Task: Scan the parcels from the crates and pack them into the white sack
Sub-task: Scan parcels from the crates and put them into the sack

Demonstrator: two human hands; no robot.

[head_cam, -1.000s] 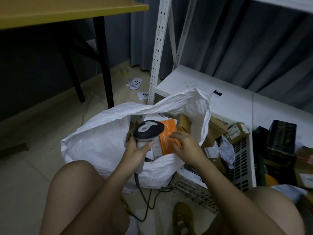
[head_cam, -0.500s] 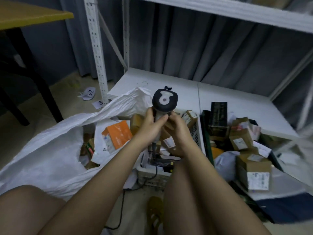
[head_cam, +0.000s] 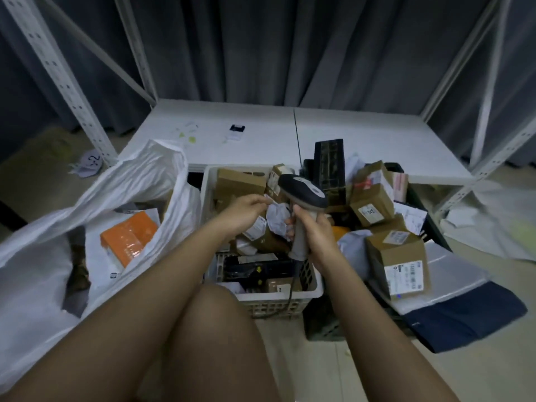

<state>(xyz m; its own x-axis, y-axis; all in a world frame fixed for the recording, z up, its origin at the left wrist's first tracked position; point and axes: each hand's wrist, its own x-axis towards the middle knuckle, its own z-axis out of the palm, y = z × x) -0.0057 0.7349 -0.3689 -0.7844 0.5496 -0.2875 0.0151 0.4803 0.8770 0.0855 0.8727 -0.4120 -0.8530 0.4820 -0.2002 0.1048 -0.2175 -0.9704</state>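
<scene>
Right hand [head_cam: 314,232] clenched on scanner [head_cam: 303,198] handle over white crate [head_cam: 314,287]; left hand [head_cam: 246,211] pinches a crumpled white parcel [head_cam: 277,220] there. White crate full of brown boxes, black crate [head_cam: 417,204] beside it heaped too. White sack [head_cam: 49,227] left, open, holds orange parcel [head_cam: 129,237]

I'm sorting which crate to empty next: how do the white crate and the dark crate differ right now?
The white crate sits in front of the knees, right of the white sack; the dark crate stands further right. The white crate's parcels lie mostly below its rim; the dark crate's are heaped above it. Both hands work over the white crate. Both have lattice walls and hold labelled cardboard boxes.
</scene>
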